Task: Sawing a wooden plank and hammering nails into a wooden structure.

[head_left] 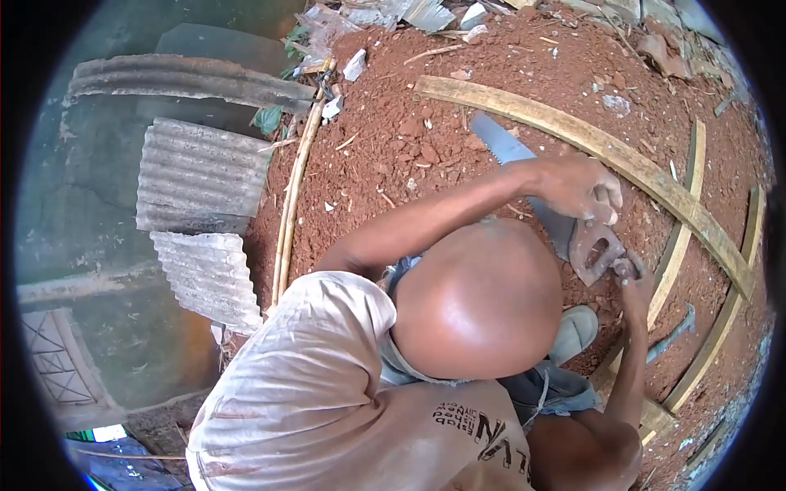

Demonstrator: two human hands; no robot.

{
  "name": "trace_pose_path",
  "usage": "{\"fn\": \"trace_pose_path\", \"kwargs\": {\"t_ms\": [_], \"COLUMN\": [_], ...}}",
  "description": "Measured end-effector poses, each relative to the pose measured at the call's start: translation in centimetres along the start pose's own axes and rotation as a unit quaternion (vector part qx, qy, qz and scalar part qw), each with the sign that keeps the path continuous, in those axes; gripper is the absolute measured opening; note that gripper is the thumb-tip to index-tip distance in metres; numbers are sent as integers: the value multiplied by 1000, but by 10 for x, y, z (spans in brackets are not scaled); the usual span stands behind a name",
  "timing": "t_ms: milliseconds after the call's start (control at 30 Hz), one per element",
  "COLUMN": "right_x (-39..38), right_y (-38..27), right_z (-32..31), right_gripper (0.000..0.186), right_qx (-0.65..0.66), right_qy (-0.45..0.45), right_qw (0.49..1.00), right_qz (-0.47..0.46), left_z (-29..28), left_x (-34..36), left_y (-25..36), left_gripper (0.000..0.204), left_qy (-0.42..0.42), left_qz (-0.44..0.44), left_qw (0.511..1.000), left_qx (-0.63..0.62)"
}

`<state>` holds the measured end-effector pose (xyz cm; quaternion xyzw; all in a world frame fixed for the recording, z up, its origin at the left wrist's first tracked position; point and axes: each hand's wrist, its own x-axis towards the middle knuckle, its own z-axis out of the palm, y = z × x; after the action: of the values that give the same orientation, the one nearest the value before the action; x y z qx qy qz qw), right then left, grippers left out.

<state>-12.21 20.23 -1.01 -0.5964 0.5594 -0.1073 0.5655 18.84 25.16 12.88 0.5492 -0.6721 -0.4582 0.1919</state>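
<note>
Neither my left hand nor my right hand is in view. Just in front of me another person in a pale printed shirt (311,385) bends forward, their back and the top of their head toward me. They hold a handsaw with a grey-blue blade (501,141) and a worn brown handle (580,255). That person's left hand (577,190) is beside the heel of the blade, its fingers bent near the handle. Their right hand (637,282) touches the far edge of the handle, by the grip hole. Part of the blade is hidden behind their forearm.
Long wooden strips (589,143) lie crossed on loose red soil (385,123). A thin blue-grey piece (671,334) lies between strips, near a grey slipper (575,331). Corrugated sheets (205,172) lean by a green wall (90,172), next to bamboo poles (293,196). Rubble (426,15) lies farther off.
</note>
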Motion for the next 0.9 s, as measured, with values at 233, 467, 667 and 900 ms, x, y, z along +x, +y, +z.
{"fn": "trace_pose_path", "kwargs": {"t_ms": [233, 467, 667, 900], "right_x": [29, 76, 123, 137], "right_y": [6, -53, -108, -100], "right_z": [-174, -206, -118, -38], "right_gripper": [34, 32, 43, 47], "right_qx": [-140, -270, -385, -509], "right_qy": [-34, 16, 21, 113], "right_qw": [990, 956, 914, 763], "right_qz": [4, -111, -129, -382], "left_z": [71, 45, 1, -42], "left_x": [-60, -42, 6, 82], "left_y": [-97, -118, -123, -167], "left_gripper": [46, 44, 40, 40], "left_qy": [-6, 59, 87, 223], "left_qz": [-172, -192, -187, -160], "left_qw": [972, 970, 966, 959], "left_qx": [-159, -140, -157, -66]}}
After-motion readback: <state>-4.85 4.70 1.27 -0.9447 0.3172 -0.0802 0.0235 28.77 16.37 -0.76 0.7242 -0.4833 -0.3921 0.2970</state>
